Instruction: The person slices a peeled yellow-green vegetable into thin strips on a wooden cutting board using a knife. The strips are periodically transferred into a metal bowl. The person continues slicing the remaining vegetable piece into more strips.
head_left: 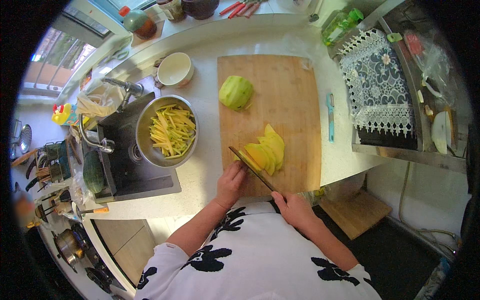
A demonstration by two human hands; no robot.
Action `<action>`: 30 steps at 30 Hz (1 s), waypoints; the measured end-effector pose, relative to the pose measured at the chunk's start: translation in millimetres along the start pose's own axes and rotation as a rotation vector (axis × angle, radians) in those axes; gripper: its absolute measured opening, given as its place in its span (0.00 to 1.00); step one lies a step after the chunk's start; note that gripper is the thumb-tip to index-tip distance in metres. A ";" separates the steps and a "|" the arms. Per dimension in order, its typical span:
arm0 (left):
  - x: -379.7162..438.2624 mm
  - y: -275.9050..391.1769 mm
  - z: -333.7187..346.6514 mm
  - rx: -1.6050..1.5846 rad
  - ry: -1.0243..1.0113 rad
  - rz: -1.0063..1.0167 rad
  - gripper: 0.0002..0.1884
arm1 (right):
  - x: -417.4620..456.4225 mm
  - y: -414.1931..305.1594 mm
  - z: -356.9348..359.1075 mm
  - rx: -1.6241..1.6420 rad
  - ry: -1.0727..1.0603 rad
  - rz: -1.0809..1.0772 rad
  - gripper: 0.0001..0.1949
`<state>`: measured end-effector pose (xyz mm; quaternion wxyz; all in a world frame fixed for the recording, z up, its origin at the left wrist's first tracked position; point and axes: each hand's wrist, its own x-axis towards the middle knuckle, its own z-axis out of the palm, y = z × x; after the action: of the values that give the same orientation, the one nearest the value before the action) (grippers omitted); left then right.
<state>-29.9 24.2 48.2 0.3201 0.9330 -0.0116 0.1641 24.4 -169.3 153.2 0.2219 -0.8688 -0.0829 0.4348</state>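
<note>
My right hand [294,209] grips the handle of a kitchen knife [253,168], its blade slanting up and left across the lower part of a wooden cutting board [270,86]. Just left of the blade, the curled fingers of my left hand [231,183] hold down a yellow-green vegetable piece [236,158], mostly hidden by fingers and knife. Thin overlapping slices [268,150] of the same colour fan out to the right of the blade. A peeled pale-green chunk [236,93], probably squash, rests at the board's upper left. Cut strips [172,131] fill part of a steel bowl [194,150].
The bowl overhangs a dark sink [135,183] with a faucet [131,89]. Behind it stands a white bowl [175,69]. A turquoise-handled peeler [330,118] lies right of the board, near a lace cloth [378,78]. A dark green cucumber-like vegetable [93,171] lies left of the sink.
</note>
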 end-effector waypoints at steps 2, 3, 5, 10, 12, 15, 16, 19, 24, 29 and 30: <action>-0.2 -0.7 2.0 0.015 0.022 0.004 0.15 | 3.2 -2.0 0.3 -0.003 0.003 0.002 0.28; -0.3 -0.8 3.1 0.023 0.033 0.005 0.15 | 4.4 -2.4 -0.4 -0.015 -0.019 0.016 0.28; -0.9 -0.9 0.9 0.021 0.014 0.002 0.15 | 8.8 -6.0 -0.6 -0.027 -0.035 0.036 0.29; -1.9 0.2 0.5 0.033 0.000 -0.006 0.16 | 49.5 -9.2 21.7 -0.009 0.037 -0.001 0.29; -0.9 0.5 -0.6 0.030 0.013 0.005 0.16 | 53.1 -5.1 25.3 -0.012 0.028 -0.031 0.32; -1.4 -3.7 2.1 0.005 0.042 0.033 0.16 | 55.9 1.9 28.3 0.017 0.043 -0.092 0.33; -1.5 -4.7 2.3 0.001 0.040 0.036 0.16 | 56.0 3.2 27.2 0.033 0.055 -0.115 0.32; -3.0 -3.4 1.5 -0.009 0.024 0.021 0.16 | 49.9 1.8 18.8 0.131 0.011 -0.072 0.32; -5.2 -0.8 2.5 -0.035 0.006 -0.021 0.17 | 27.2 6.1 12.0 0.244 0.055 -0.108 0.29; -7.8 -3.2 3.8 -0.006 0.018 -0.005 0.17 | 4.8 3.8 2.0 0.131 0.046 -0.131 0.27; -6.9 -2.5 2.9 -0.006 0.021 -0.002 0.16 | 2.0 5.0 2.3 0.095 0.032 -0.105 0.27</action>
<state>-35.3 23.8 42.4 0.3231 0.9303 -0.0078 0.1734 23.6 -172.3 148.2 0.2869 -0.8586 -0.1041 0.4119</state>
